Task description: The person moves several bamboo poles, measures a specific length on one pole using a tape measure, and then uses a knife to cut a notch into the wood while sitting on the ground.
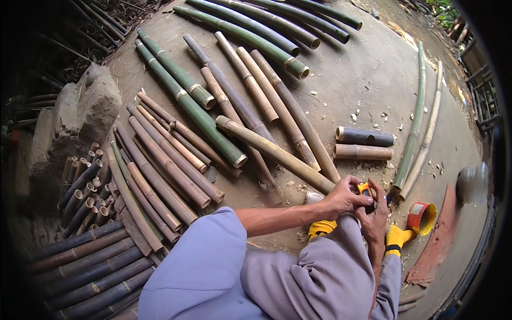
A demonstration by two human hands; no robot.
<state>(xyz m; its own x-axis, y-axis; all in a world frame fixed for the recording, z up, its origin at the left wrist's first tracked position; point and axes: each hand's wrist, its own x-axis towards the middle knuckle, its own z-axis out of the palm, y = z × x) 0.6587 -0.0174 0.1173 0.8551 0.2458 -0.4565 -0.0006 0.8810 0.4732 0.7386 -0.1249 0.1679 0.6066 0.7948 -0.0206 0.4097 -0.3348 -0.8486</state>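
My left hand [345, 195] and my right hand [375, 211] are close together above my knee. Their fingers are closed around a small yellow and black tape measure [365, 190]. I cannot make out any drawn-out blade. A pale bamboo pole [277, 154] slants across the ground and passes behind my hands, which hide part of it. Beyond them lie two short bamboo pieces, a dark one with a notch [368, 137] and a brown one [364, 152]. Right of my hands a red tin with a yellow inside [422, 217] is tipped to one side.
Brown bamboo poles [170, 154] and green ones [192, 112] cover the ground at left and far. Two long thin poles [413, 128] lie at right, near a reddish plank [437, 242]. Cut bamboo stacks [90, 266] fill the lower left. Wood chips [373, 117] are scattered about.
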